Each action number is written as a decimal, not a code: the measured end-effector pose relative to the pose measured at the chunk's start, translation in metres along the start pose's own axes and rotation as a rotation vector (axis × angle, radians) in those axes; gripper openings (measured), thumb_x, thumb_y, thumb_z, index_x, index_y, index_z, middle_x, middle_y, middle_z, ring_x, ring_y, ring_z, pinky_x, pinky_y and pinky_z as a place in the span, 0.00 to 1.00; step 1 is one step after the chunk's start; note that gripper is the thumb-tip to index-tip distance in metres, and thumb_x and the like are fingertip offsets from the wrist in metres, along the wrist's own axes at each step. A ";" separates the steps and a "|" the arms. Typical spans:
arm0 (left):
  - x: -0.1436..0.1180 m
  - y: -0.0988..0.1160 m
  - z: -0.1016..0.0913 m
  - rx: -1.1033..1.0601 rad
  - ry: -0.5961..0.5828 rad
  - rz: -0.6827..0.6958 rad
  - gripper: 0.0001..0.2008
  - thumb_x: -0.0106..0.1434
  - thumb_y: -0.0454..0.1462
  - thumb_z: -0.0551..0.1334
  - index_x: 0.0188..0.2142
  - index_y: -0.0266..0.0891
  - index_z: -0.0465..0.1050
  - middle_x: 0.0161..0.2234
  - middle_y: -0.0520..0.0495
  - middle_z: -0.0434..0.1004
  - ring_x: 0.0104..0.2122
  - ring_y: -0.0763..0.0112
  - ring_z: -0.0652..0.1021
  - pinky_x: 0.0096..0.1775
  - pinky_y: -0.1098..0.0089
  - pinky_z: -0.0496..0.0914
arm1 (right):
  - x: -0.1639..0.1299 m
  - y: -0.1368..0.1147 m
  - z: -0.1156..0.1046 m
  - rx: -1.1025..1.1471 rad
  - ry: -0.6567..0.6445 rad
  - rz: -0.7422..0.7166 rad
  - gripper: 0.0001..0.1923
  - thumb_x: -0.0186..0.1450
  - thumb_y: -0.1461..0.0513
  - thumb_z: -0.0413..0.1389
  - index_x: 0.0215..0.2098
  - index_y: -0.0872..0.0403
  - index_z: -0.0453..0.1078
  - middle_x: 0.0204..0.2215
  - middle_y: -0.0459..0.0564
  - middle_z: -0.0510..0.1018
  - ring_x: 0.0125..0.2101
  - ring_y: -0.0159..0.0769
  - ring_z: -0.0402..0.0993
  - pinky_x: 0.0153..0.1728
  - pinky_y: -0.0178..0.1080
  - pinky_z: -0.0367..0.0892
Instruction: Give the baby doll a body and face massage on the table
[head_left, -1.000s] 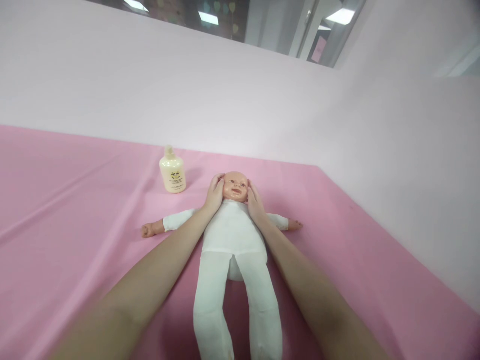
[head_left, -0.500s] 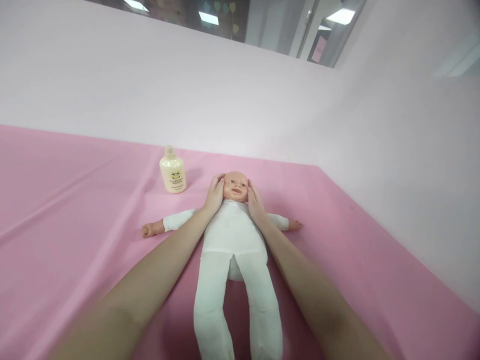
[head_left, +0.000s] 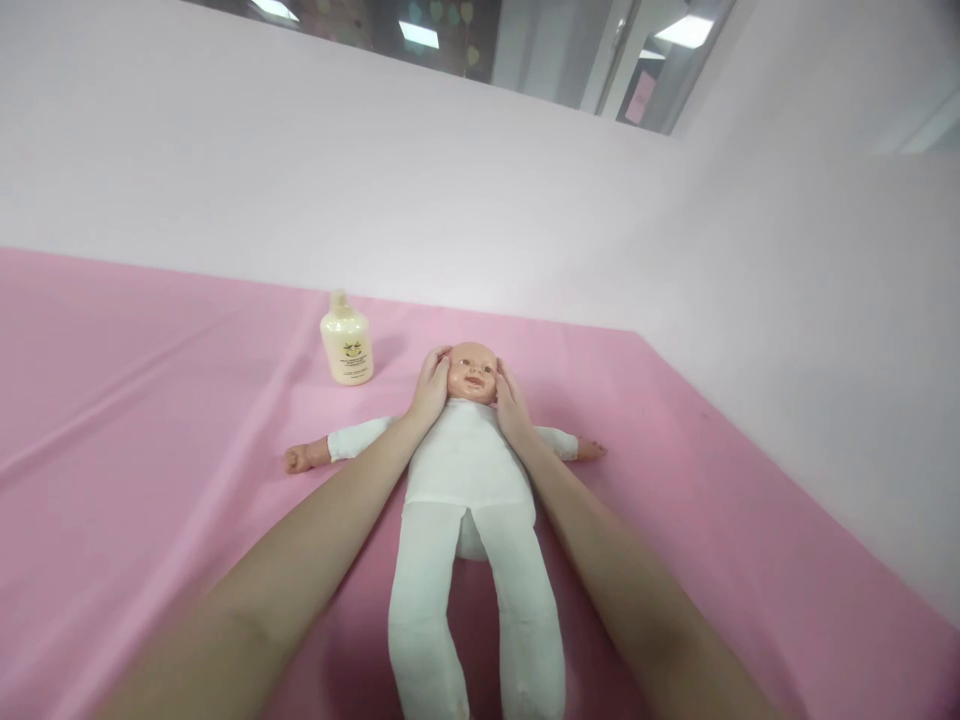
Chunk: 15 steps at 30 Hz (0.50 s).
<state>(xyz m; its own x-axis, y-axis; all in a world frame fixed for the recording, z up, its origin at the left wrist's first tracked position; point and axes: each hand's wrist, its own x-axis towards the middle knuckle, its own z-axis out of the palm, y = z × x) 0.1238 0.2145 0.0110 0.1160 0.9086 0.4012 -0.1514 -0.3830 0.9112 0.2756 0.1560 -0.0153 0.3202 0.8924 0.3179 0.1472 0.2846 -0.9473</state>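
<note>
While the doll [head_left: 470,455] lies on its back on the pink sheet [head_left: 720,470], its head [head_left: 473,370] away from me and its legs [head_left: 427,620] pointing my way, I cup that head from both sides. My left hand [head_left: 430,388] rests along one side and my right hand [head_left: 514,402] along the other, palms facing, fingers stretched rather than curled into a grip. I judge that even, gentle pressure from both sides serves best here, my wrists loose and light over the doll's arms [head_left: 360,438]. The head looks smooth, rounded and glossy, probably hard plastic, so fingertips might slide on it; the rest looks like soft, stuffed white cloth. Left of my left hand, a pale yellow bottle [head_left: 347,345], round-shouldered and shiny, stands upright on the softly creased sheet.
</note>
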 end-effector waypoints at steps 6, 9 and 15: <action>0.000 -0.001 0.000 -0.001 0.002 0.004 0.14 0.66 0.41 0.51 0.47 0.39 0.68 0.50 0.45 0.72 0.53 0.65 0.70 0.59 0.63 0.62 | 0.000 -0.003 0.000 -0.011 0.018 0.025 0.30 0.66 0.46 0.47 0.64 0.43 0.56 0.65 0.40 0.60 0.66 0.38 0.51 0.67 0.50 0.50; 0.000 0.000 0.001 0.004 0.003 -0.011 0.14 0.66 0.40 0.51 0.48 0.40 0.68 0.50 0.45 0.72 0.54 0.65 0.70 0.60 0.62 0.62 | 0.000 -0.004 0.001 -0.006 0.018 0.020 0.30 0.66 0.46 0.47 0.64 0.43 0.57 0.65 0.40 0.60 0.66 0.38 0.51 0.67 0.50 0.50; 0.000 0.002 0.000 0.022 0.009 -0.010 0.14 0.66 0.40 0.51 0.48 0.40 0.68 0.50 0.45 0.72 0.54 0.64 0.70 0.60 0.60 0.61 | 0.000 -0.003 0.001 -0.012 0.030 0.035 0.30 0.66 0.46 0.48 0.64 0.44 0.57 0.65 0.41 0.60 0.66 0.39 0.52 0.67 0.50 0.50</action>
<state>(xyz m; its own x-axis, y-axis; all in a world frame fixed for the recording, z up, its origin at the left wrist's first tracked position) 0.1236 0.2136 0.0124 0.1083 0.9137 0.3916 -0.1282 -0.3778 0.9170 0.2742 0.1553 -0.0124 0.3538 0.8907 0.2855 0.1466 0.2486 -0.9574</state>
